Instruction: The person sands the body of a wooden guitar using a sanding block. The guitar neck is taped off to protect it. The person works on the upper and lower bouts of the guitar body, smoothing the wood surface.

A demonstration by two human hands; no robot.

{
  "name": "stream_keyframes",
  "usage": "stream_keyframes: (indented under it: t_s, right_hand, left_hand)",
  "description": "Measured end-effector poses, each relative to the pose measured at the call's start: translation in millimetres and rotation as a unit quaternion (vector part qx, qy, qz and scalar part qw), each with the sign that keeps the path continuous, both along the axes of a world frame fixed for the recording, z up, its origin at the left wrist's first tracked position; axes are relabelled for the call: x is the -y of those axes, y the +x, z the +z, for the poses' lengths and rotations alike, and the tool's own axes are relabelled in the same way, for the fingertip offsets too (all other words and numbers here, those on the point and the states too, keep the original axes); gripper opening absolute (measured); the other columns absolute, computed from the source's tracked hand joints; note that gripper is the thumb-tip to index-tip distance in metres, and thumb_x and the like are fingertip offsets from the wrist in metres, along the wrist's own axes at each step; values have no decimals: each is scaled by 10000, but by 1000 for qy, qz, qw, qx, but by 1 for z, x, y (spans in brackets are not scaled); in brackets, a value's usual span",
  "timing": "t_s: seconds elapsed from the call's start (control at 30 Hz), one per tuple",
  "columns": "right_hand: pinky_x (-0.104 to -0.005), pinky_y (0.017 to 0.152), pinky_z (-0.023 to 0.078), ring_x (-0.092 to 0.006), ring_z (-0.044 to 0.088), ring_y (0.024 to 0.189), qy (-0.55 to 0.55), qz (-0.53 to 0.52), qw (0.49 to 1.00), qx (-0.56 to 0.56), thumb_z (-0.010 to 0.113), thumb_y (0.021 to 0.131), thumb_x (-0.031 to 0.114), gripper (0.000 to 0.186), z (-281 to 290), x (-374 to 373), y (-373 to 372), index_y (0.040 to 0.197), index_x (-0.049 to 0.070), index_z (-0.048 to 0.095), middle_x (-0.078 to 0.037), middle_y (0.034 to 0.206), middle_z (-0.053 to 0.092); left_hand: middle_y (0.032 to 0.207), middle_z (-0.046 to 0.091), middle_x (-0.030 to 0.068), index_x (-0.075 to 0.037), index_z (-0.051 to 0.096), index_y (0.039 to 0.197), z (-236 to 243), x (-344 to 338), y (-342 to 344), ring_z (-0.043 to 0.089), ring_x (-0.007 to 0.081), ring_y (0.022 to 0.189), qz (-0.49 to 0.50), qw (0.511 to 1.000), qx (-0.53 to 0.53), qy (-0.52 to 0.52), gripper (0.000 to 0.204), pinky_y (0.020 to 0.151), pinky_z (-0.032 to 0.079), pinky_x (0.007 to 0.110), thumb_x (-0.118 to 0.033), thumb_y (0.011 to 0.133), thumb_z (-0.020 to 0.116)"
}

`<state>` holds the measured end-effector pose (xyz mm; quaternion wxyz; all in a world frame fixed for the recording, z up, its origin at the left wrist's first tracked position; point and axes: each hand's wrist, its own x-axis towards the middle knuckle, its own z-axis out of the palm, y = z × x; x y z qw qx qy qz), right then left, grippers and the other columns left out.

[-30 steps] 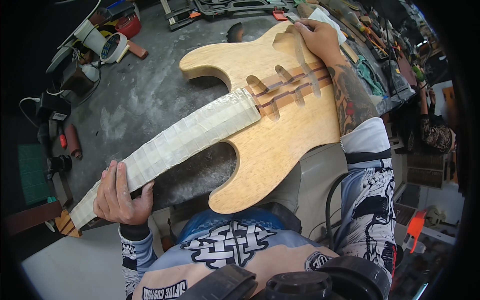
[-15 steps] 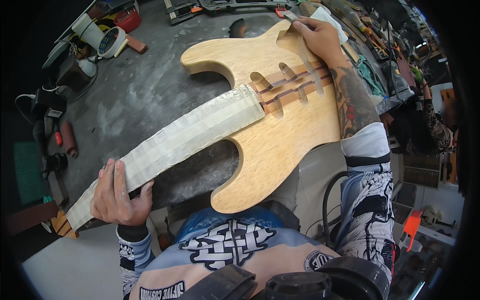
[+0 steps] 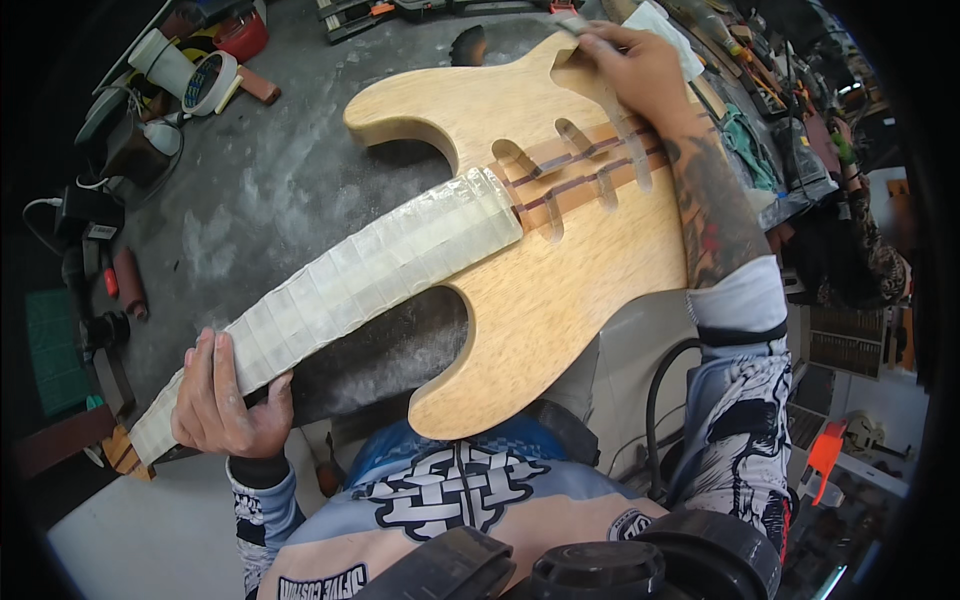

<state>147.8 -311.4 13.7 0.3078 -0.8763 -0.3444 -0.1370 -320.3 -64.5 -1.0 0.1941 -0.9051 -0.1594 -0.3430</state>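
View from the head camera, looking down. We see an unfinished, pale, bare-wood electric guitar body [image 3: 560,270] lying face up on a grey, dust-streaked workbench [image 3: 250,200], its near edge reaching toward the person's torso. The neck, its fingerboard wrapped in strips of pale masking tape [image 3: 370,270], runs from the body toward the near left. The left hand [image 3: 225,400] is clasped around the neck close to the headstock end, fingers curled over the taped face. The right hand [image 3: 640,70] rests on the far right edge of the body, its fingers pinched on a small flat grey piece; we cannot tell whether that is an abrasive sheet or a thin tool, since the hand covers most of it.

As to progress, we judge the following. Done: three pickup cavities [image 3: 575,165] are cut, with darker wood stripes between them, and the fingerboard is fully masked. Left: the wood shows no stain or lacquer, and no strings, pickups or hardware are fitted.

At the far left lie a white roll of tape [image 3: 212,82] and a red tin [image 3: 240,35]; assorted tools crowd the far right edge.
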Motion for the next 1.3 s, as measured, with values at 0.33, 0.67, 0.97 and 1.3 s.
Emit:
stream_keyframes:
  t_s: [0.33,0.67,0.97,1.3]
  right_hand:
    - [-290,909,518,-164,662,1023,26,152,987,-36,730,922,252,291,2,1,-23,1098,21,752,-95,1112,723]
    - [-298,857,520,-165,666,1027,-1,167,985,39,771,882,280,264,9,-7,-32,1089,115,776,-101,1143,720]
    - [-291,814,537,-161,695,912,2,77,997,-25,755,896,288,264,13,-17,-35,1074,94,772,-87,1024,756]
    - [-277,748,545,-141,697,774,41,165,980,107,755,886,307,309,3,-26,-47,1075,62,762,-90,926,761]
  left_hand:
    - [1145,721,46,-101,689,1212,-1,-2,1,653,230,1070,-5,1000,4,2,651,956,377,322,-664,958,481]
    - [1150,720,45,-101,688,1216,0,-1,-1,654,228,1073,7,1000,-4,9,661,964,373,319,-669,960,468]
    - [1160,719,100,-48,687,1211,3,0,2,665,275,1071,-5,1000,-8,13,612,966,422,360,-580,986,483]
    - [1133,725,50,-95,693,1202,1,-2,3,663,235,1048,-1,1000,4,15,649,943,406,327,-658,961,477]
